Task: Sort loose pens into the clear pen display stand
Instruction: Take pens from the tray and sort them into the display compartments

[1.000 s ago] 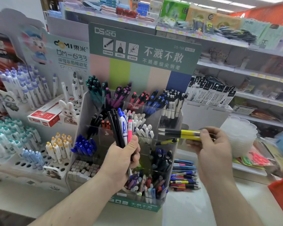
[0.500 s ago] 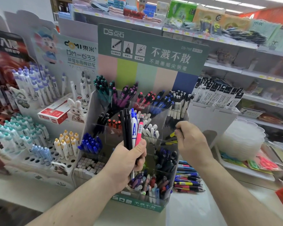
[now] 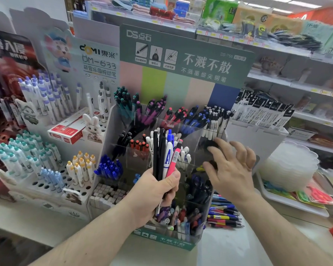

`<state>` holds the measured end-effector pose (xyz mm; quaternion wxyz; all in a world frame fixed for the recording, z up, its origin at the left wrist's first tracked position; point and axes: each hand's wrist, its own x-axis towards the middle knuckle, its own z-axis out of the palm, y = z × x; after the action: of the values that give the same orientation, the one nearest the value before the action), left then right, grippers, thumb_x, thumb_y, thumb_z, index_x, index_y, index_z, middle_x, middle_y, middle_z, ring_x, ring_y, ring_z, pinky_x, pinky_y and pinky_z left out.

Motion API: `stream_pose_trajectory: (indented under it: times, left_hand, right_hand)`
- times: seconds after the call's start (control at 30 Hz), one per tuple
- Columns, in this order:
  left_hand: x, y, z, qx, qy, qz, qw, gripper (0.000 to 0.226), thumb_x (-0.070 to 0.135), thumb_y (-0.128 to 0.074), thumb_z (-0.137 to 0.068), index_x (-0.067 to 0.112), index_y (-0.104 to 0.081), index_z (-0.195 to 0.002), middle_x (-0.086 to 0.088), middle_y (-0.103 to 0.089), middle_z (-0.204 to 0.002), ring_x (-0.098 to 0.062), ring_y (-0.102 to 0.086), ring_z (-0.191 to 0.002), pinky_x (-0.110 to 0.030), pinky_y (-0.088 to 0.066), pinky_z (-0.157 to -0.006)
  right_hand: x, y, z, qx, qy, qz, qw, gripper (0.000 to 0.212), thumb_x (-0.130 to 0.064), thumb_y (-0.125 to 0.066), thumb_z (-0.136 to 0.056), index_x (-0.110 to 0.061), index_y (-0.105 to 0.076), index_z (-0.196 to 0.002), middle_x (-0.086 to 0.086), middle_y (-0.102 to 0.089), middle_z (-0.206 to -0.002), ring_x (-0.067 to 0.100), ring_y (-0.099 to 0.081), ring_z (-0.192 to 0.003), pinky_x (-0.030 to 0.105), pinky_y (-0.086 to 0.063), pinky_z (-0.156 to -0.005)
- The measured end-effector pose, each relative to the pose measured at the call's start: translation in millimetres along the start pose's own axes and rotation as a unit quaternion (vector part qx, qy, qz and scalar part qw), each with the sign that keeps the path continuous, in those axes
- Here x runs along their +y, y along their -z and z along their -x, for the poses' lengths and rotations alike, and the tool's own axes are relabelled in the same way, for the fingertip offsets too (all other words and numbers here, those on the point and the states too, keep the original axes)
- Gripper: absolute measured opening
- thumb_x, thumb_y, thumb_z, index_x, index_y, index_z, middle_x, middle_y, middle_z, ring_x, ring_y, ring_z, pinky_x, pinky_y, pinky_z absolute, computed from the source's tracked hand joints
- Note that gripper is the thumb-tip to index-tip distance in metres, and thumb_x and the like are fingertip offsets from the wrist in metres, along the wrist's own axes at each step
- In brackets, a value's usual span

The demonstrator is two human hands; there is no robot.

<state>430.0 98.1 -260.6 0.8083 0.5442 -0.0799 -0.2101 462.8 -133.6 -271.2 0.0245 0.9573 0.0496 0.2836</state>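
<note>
**Five pens in one fist, the other hand spread over the stand**

The left hand (image 3: 156, 191) is closed round a bunch of pens (image 3: 164, 156) held upright in front of the clear pen display stand (image 3: 123, 120). I count five in the bunch: three black, one white with a blue cap and blue lettering, and one pink with a barcode label. Their tips rise well above the thumb and their lower ends poke out beneath the palm.

The right hand (image 3: 231, 169) holds nothing. Its fingers are spread wide and nearly straight, reaching over the right side of the stand's middle tiers; whether the fingertips touch the plastic I cannot tell. A yellow pen (image 3: 200, 168) lies in the compartment just beside the thumb.

The stand sits on the white bench (image 3: 229, 246), straight ahead, under a green header card (image 3: 185, 54). Its back row shows five colour groups: teal, purple, red, blue and white. The lower tiers hold black, orange, white and mixed pens, too crowded to count.

To the stand's right, a small heap of loose pens (image 3: 225, 214) lies flat on the bench, touching the stand's side. On the left stands a white peg display (image 3: 52, 181) with blue, yellow and teal-capped pens, and a red and white box (image 3: 65, 131) rests on it. Further right is a stack of clear plastic trays (image 3: 290, 166).
</note>
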Motion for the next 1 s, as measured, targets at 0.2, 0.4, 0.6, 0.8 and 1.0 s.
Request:
stream_pose_trajectory:
  times: [0.2, 0.4, 0.6, 0.8, 1.0]
  left_hand:
    - [1.0, 1.3, -1.6, -0.004, 0.003, -0.016, 1.0, 0.023, 0.02, -0.061, -0.093, 0.005, -0.049, -0.08, 0.0, -0.049, -0.059, -0.009, -0.041, -0.046, -0.019, -0.033, -0.044]
    - [5.6, 3.5, 0.0, -0.034, 0.007, -0.043, 0.998, 0.028, 0.025, -0.059, -0.092, 0.005, -0.047, -0.078, 0.003, -0.048, -0.054, -0.008, -0.039, -0.045, -0.019, -0.033, -0.045]
    - [10.1, 17.0, -0.5, -0.059, -0.006, -0.054, 0.997, 0.032, 0.028, -0.063, -0.091, 0.006, -0.046, -0.076, 0.001, -0.046, -0.054, -0.013, -0.034, -0.046, -0.023, -0.027, -0.046]
    - [21.5, 35.5, -1.1, -0.068, 0.012, -0.032, 0.997, 0.042, 0.041, -0.062, -0.091, 0.004, -0.048, -0.078, 0.003, -0.049, -0.053, -0.011, -0.035, -0.042, -0.02, -0.029, -0.042]
    - [38.6, 64.0, -6.8, -0.014, 0.008, 0.071, 0.997, 0.025, 0.03, -0.058, -0.081, 0.007, -0.058, -0.091, -0.008, -0.058, -0.067, -0.012, -0.037, -0.04, -0.02, -0.026, -0.038]
  right_hand:
    - [-8.5, 1.8, 9.4, -0.094, -0.009, 0.017, 0.995, 0.055, -0.058, -0.029, -0.094, -0.029, -0.064, -0.126, -0.01, -0.056, -0.14, 0.024, -0.021, -0.147, 0.049, -0.002, -0.117]
    - [-33.4, 36.5, 1.3, 0.044, -0.072, -0.193, 0.978, 0.044, -0.049, -0.043, -0.093, -0.024, -0.068, -0.12, -0.009, -0.064, -0.125, 0.017, -0.044, -0.129, 0.039, -0.029, -0.107]
    - [-90.3, 66.1, -14.8, -0.034, -0.157, -0.508, 0.846, 0.029, -0.022, -0.063, -0.095, -0.041, -0.056, -0.116, -0.018, -0.066, -0.085, 0.003, -0.064, -0.081, 0.017, -0.052, -0.073]
    - [-122.5, 57.6, -24.8, -0.028, -0.198, -0.517, 0.832, 0.02, -0.015, -0.07, -0.091, -0.025, -0.063, -0.107, 0.001, -0.07, -0.079, 0.015, -0.067, -0.071, 0.039, -0.059, -0.07]
    - [-122.1, 63.6, -46.4, 0.083, -0.385, -0.629, 0.67, 0.017, 0.0, -0.062, -0.093, -0.017, -0.057, -0.094, 0.001, -0.068, -0.065, 0.013, -0.06, -0.051, 0.022, -0.05, -0.05]
